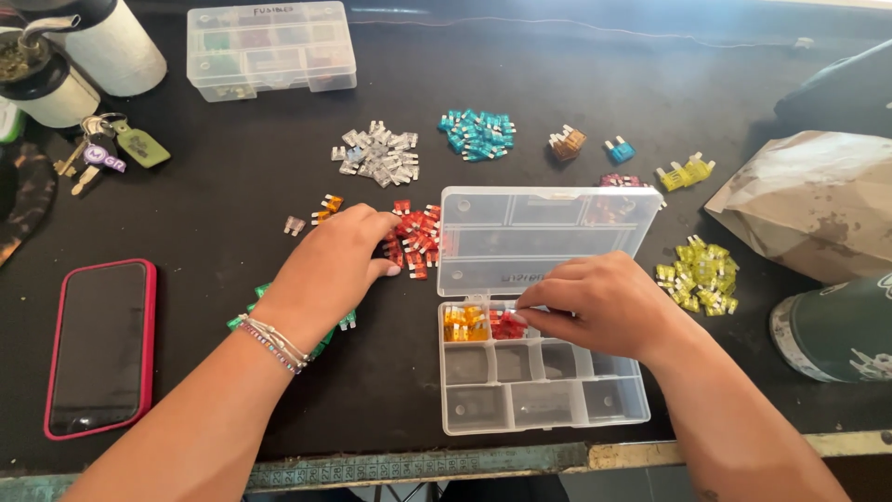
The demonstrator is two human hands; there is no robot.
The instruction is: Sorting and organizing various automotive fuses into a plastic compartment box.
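Near box (544, 395) lies lid-up for sorting: right hand (599, 302) pinches something small over it, left hand (330, 265) curls onto red fuses (418, 237)

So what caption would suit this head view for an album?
Left hand on red fuses, right hand over an open clear organiser box on a black table.

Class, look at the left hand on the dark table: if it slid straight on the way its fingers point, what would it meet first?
The left hand points up and right; its fingertips already reach the pile of red fuses. Beyond that lies the open lid of the clear organizer box. Depth is hard to judge.
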